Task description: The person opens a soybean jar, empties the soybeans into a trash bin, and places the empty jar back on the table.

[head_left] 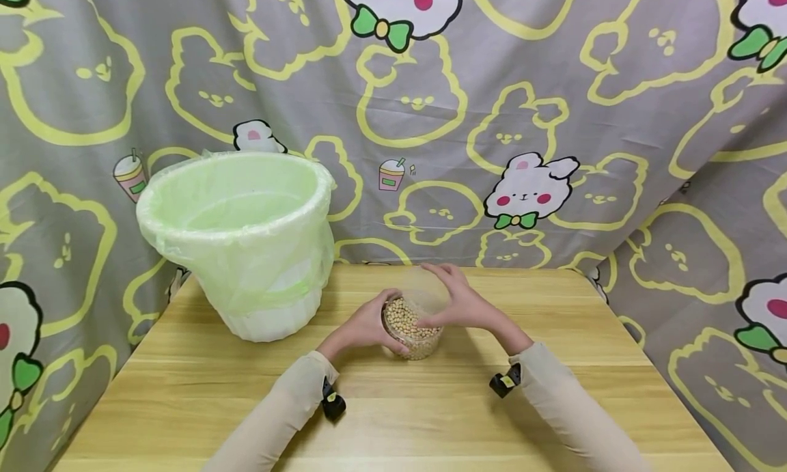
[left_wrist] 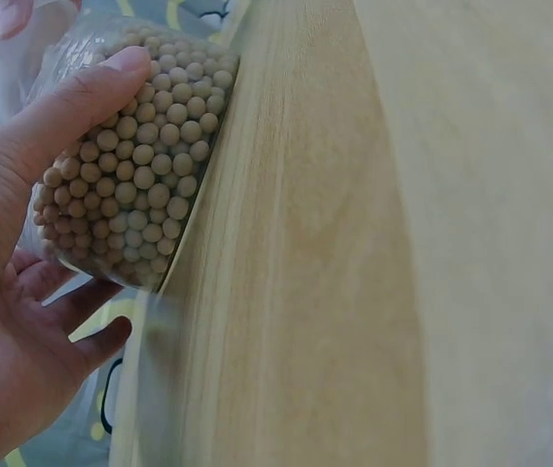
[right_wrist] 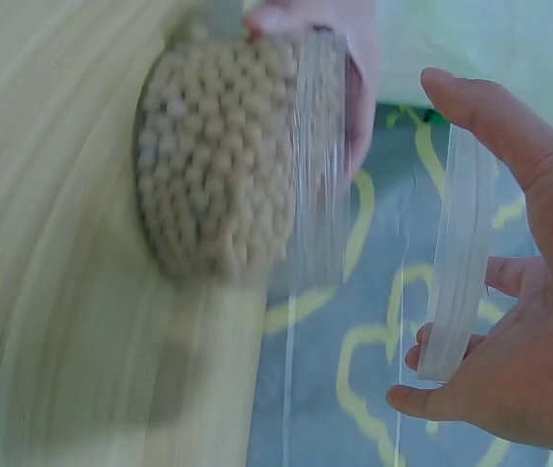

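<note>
A clear round jar (head_left: 421,350) of pale, round soybeans (left_wrist: 145,180) stands on the table in the middle of the head view. My left hand (head_left: 364,326) grips its side, the thumb (left_wrist: 82,102) lying along the near wall and the fingers round the far side. Just above the jar's open mouth, my right hand (head_left: 468,309) holds a translucent round lid (right_wrist: 460,258) by its edge, between thumb and fingers. In the right wrist view a gap shows between lid and jar rim.
A white bin (head_left: 277,322) lined with a pale green bag (head_left: 270,253) stands at the back left of the wooden table (head_left: 430,424). Behind the table hangs a grey patterned curtain (head_left: 443,164). Each wrist wears a small black camera (head_left: 333,400).
</note>
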The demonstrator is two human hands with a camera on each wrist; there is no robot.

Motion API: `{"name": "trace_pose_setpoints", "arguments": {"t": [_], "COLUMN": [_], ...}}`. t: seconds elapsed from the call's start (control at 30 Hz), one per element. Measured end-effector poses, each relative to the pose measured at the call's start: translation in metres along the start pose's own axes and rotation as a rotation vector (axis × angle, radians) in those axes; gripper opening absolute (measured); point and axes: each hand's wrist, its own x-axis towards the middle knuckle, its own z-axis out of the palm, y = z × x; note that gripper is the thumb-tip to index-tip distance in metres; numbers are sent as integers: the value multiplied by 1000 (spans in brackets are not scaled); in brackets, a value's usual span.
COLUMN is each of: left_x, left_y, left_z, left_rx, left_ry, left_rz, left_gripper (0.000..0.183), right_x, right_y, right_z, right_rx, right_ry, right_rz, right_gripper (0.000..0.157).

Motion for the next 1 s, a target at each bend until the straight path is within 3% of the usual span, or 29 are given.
{"name": "trace_pose_setpoints", "arguments": {"t": [0.23,0.47,0.73,1.0], "left_x": [-1,0,-1,-1], "left_y": [-1,-1,1,3], "left_z": [1,1,0,4], "left_rx": [-9,-3,-13,-91], "left_ry": [-3,-2,-16,-30], "left_rz": [-11,-16,2,12], "left_gripper": [125,124,125,123], "right_x": [-23,-42,-50,-50], "right_y": [33,62,79,88], "right_z": [-20,-25,-12,5], "right_rx": [-22,-38,-96,-140], "right_ry": [43,40,7,-27], "right_rz": [49,116,184,201], "right_gripper": [109,110,112,117]}}
